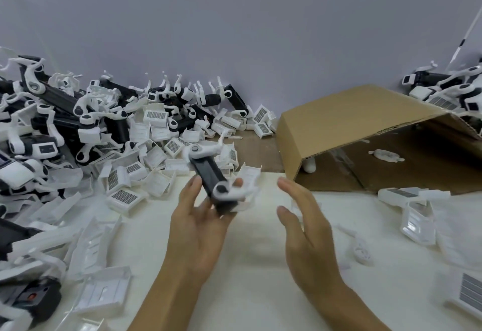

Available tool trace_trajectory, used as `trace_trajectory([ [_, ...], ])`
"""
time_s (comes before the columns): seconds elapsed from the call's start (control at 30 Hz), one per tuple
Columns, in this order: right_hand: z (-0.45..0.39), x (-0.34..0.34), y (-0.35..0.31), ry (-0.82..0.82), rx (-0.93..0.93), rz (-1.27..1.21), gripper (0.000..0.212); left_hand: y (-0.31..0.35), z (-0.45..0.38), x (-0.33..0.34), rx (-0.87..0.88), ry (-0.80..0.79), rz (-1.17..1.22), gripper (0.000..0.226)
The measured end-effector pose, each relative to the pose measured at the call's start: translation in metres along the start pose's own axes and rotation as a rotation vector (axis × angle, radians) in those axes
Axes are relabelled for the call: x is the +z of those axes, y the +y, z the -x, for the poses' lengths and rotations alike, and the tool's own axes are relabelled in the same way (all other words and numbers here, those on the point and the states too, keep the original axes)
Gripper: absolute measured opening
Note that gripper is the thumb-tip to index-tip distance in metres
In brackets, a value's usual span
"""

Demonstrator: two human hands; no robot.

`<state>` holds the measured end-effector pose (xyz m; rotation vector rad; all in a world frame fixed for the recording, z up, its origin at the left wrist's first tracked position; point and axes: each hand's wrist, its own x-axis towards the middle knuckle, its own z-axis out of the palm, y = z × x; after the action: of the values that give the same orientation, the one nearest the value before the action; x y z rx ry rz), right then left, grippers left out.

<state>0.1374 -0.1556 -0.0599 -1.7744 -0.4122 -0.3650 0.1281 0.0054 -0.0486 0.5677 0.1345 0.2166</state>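
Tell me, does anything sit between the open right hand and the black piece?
Nothing clearly blocks it. The left hand holds the black piece; the right hand hovers open beside it. A blurred white tray lies against the piece's right side.

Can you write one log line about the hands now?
left hand: holds black-and-white part | right hand: open, beside it, apart | cardboard box: at right

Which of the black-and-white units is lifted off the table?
The unit held in the left hand, in mid-view; the rest lie in the heap on the left and the smaller heap at far right.
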Motion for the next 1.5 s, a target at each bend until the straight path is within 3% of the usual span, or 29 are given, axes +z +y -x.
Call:
trace_trajectory([
  [0.07,-0.005,-0.005,0.009,0.068,0.024,0.321,0.047,0.003,-0.001,-0.002,0.124,0.067,-0.101,0.053],
  [0.13,-0.007,-0.008,0.018,-0.066,0.127,0.607,0.05,0.007,-0.002,-0.004,0.19,0.103,-0.135,0.043],
  [0.2,-0.005,-0.009,0.022,-0.162,0.188,0.694,0.045,0.009,-0.002,-0.005,0.201,0.115,-0.183,0.036],
  [0.33,-0.004,-0.008,0.018,-0.075,0.064,0.532,0.032,0.005,0.001,-0.003,0.189,0.187,-0.317,0.041],
  [0.47,-0.006,-0.005,0.008,0.144,0.106,-0.061,0.02,-0.006,0.006,0.0,0.304,0.237,-0.662,0.038],
  [0.6,-0.01,-0.001,0.008,-0.037,0.256,-0.528,0.033,-0.01,0.013,0.006,0.279,0.073,-0.752,0.009],
  [0.73,-0.011,0.0,0.005,-0.022,0.195,-0.431,0.032,-0.017,0.018,0.01,0.228,-0.076,-0.813,0.021],
  [0.9,-0.01,0.002,0.011,0.078,0.156,-0.123,0.026,-0.02,0.019,0.011,0.232,-0.096,-0.797,0.022],
  [1.03,-0.007,-0.001,0.01,0.006,0.211,-0.2,0.035,-0.024,0.02,0.015,0.259,-0.093,-0.803,0.024],
  [1.23,-0.002,0.004,0.001,-0.106,0.095,-0.178,0.015,-0.019,0.023,0.019,0.315,-0.061,-0.788,0.039],
  [1.27,-0.002,0.004,0.002,-0.067,0.087,-0.175,0.018,-0.018,0.023,0.019,0.32,-0.066,-0.793,0.039],
  [1.37,-0.005,0.0,0.005,0.073,0.094,-0.204,0.054,-0.018,0.025,0.019,0.29,-0.109,-0.799,0.038],
  [1.5,-0.007,-0.002,0.008,0.002,0.106,-0.229,0.067,-0.022,0.028,0.021,0.251,-0.151,-0.818,0.037],
])
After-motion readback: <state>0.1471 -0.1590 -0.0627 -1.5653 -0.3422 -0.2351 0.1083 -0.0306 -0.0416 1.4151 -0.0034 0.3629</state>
